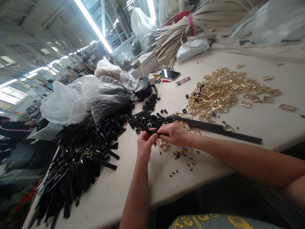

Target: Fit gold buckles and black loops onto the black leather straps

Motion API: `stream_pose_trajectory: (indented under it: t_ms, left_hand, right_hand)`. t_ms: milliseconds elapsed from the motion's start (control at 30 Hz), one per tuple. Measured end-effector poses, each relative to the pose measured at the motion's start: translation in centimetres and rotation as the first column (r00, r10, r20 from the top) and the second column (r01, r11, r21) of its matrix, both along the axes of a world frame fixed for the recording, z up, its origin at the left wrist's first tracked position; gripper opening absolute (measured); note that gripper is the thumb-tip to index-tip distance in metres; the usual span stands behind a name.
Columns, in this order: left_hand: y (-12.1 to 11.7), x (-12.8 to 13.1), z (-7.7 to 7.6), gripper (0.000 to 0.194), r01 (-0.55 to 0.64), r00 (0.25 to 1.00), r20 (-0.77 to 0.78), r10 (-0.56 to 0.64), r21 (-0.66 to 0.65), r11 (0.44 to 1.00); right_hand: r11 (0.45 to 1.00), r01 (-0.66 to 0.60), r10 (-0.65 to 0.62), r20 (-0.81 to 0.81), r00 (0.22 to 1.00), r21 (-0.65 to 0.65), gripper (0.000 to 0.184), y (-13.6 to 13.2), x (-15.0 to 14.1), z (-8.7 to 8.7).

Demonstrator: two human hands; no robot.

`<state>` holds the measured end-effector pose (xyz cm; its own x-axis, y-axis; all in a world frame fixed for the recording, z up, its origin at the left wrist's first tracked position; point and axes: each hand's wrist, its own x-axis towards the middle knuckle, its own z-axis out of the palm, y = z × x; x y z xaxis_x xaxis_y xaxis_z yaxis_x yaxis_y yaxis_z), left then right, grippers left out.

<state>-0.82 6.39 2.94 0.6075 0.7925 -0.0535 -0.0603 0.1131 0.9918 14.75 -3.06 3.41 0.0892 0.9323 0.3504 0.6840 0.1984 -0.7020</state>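
Observation:
Both of my hands meet above the white table, closed around a narrow black strap point(140, 124). Its free length points up and left from my fingers. My left hand point(145, 143) pinches the strap between thumb and fingers. My right hand point(176, 134) is closed at the strap's near end; its fingertips hide what is there. Just beyond my hands lie black loops point(152, 120) in a heap. Under and beside them are a few gold buckles point(163, 145). More black strips point(243, 136) stretch across the table behind my right wrist.
Gold buckles point(219, 90) form a big pile at right. Black straps with buckles point(78, 162) are heaped at left beneath plastic bags point(105, 95). Farther back are a black pot point(143, 87), phone point(169, 74), thread snips point(183, 80) and beige straps point(169, 38). Small black bits point(188, 164) lie near me.

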Motion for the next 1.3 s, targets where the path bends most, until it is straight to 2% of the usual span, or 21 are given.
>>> stream_pose_trajectory:
  t_ms: [100, 200, 267, 333, 400, 500, 567, 600, 633, 700, 767, 833, 867, 933, 1100, 1300]
  left_hand:
    - [-0.2, 0.1, -0.1, 0.034, 0.021, 1.0, -0.01, -0.021, -0.011, 1.0]
    - [-0.4, 0.1, -0.1, 0.03, 0.02, 1.0, 0.005, -0.02, -0.016, 1.0]
    - [-0.5, 0.1, 0.0, 0.029, 0.026, 1.0, 0.004, -0.026, -0.014, 1.0]
    - [-0.2, 0.0, 0.1, 0.032, 0.031, 1.0, 0.005, -0.031, -0.023, 0.999]
    - [0.6, -0.5, 0.3, 0.035, -0.005, 1.0, 0.03, 0.006, -0.044, 0.999]
    - [2.7, -2.0, 0.7, 0.037, -0.185, 0.98, 0.065, 0.188, -0.042, 0.982]
    - [4.3, -3.4, 0.9, 0.036, -0.289, 0.957, 0.009, 0.289, 0.037, 0.957]
    - [5.2, -4.0, 1.0, 0.034, -0.303, 0.95, -0.046, 0.31, 0.114, 0.946]
    - [5.9, -4.5, 1.0, 0.032, -0.286, 0.942, -0.115, 0.314, 0.208, 0.935]
    - [7.1, -5.0, 0.9, 0.026, -0.177, 0.911, -0.274, 0.309, 0.417, 0.891]
    - [7.8, -4.8, 0.6, 0.019, 0.002, 0.838, -0.441, 0.321, 0.591, 0.807]
    - [8.2, -4.1, 0.3, 0.013, 0.192, 0.731, -0.58, 0.36, 0.681, 0.707]
    - [8.3, -3.7, 0.1, 0.012, 0.261, 0.684, -0.621, 0.383, 0.698, 0.666]
    - [8.5, -3.1, -0.1, 0.012, 0.327, 0.625, -0.66, 0.418, 0.707, 0.627]
    - [8.7, -2.9, -0.5, 0.014, 0.367, 0.575, -0.682, 0.451, 0.709, 0.603]
    - [8.6, -2.3, -0.7, 0.022, 0.48, 0.513, -0.71, 0.482, 0.703, 0.525]
  right_hand:
    - [0.995, -0.072, 0.072, -0.003, 0.997, -0.071, 0.023, 0.0, -0.1, 0.1]
    - [0.967, -0.202, 0.165, -0.225, 0.96, -0.154, 0.03, 0.1, -0.1, 0.2]
    - [0.952, -0.243, 0.173, -0.327, 0.929, -0.185, 0.033, 0.2, -0.1, 0.2]
    - [0.96, -0.206, 0.138, -0.316, 0.939, -0.192, 0.032, 0.3, 0.0, 0.2]
    - [0.975, -0.113, 0.06, -0.267, 0.962, -0.19, 0.032, 0.4, 0.1, 0.1]
    - [0.978, -0.004, -0.053, -0.27, 0.961, -0.207, 0.036, 0.5, 0.4, 0.0]
    - [0.978, 0.024, -0.085, -0.288, 0.954, -0.207, 0.036, 0.6, 0.5, -0.1]
    - [0.979, 0.032, -0.091, -0.293, 0.952, -0.2, 0.035, 0.6, 0.5, -0.1]
    - [0.981, 0.037, -0.093, -0.294, 0.951, -0.191, 0.035, 0.6, 0.6, -0.1]
    - [0.984, 0.042, -0.091, -0.29, 0.953, -0.173, 0.034, 0.6, 0.5, -0.2]
    - [0.986, 0.043, -0.087, -0.284, 0.955, -0.158, 0.034, 0.6, 0.5, -0.2]
    - [0.988, 0.044, -0.085, -0.286, 0.954, -0.147, 0.032, 0.7, 0.4, -0.3]
    - [0.989, 0.044, -0.084, -0.29, 0.953, -0.143, 0.031, 0.7, 0.4, -0.3]
    - [0.989, 0.044, -0.084, -0.294, 0.952, -0.141, 0.029, 0.8, 0.5, -0.3]
    - [0.988, 0.04, -0.082, -0.283, 0.956, -0.15, 0.029, 0.8, 0.5, -0.2]
    - [0.984, 0.029, -0.073, -0.253, 0.965, -0.174, 0.032, 0.7, 0.2, -0.1]
